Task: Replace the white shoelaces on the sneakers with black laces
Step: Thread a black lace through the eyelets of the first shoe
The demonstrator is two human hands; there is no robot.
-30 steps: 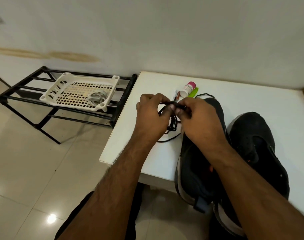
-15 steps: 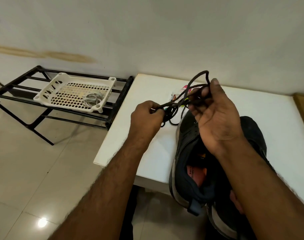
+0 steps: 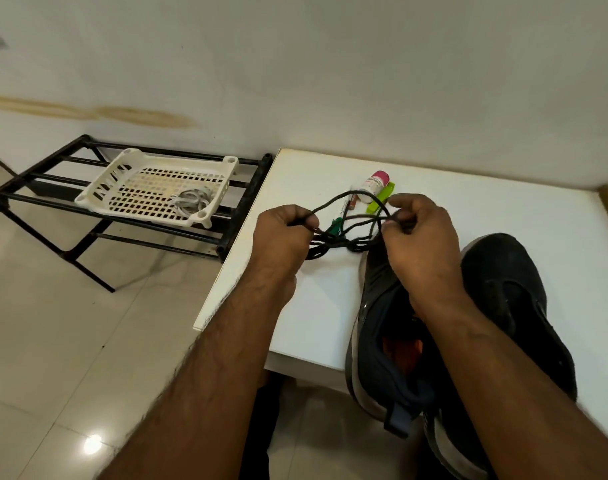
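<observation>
**Black lace bundle held in both hands above the table, ahead of the left sneaker**

Left hand (image 3: pixel 284 237): fingers curled, gripped one side of the tangled black lace (image 3: pixel 344 233). Right hand (image 3: pixel 420 233): thumb and fingers pinched the other side of the same bundle. Several strands ran between the two hands, one loop arched above them, a few hung lower near the table surface. Could not tell how many laces were in the bundle, or whether any strand touched the table.

Sneakers: two dark ones side by side on the white table (image 3: pixel 316 306). Left sneaker (image 3: pixel 382 344) sat directly under the right wrist, opening up, orange insole visible, heel overhanging the near table edge. Right sneaker (image 3: pixel 513 299) was just beside it, toe pointing toward the wall. No lace visible in the eyelets of either; part of the left one's lace area was hidden by the right hand.

White laces (image 3: pixel 191 201): coiled in the cream perforated plastic basket (image 3: pixel 150 188), which sat on a black metal rack (image 3: pixel 46 178) left of the table, well apart from the shoes.

Behind the hands on the table: small pink-capped bottle (image 3: pixel 375 181), lime-green clip (image 3: pixel 382 199) touching it, pen-like items (image 3: pixel 344 209), something green (image 3: pixel 335 226) partly hidden behind the lace.
</observation>
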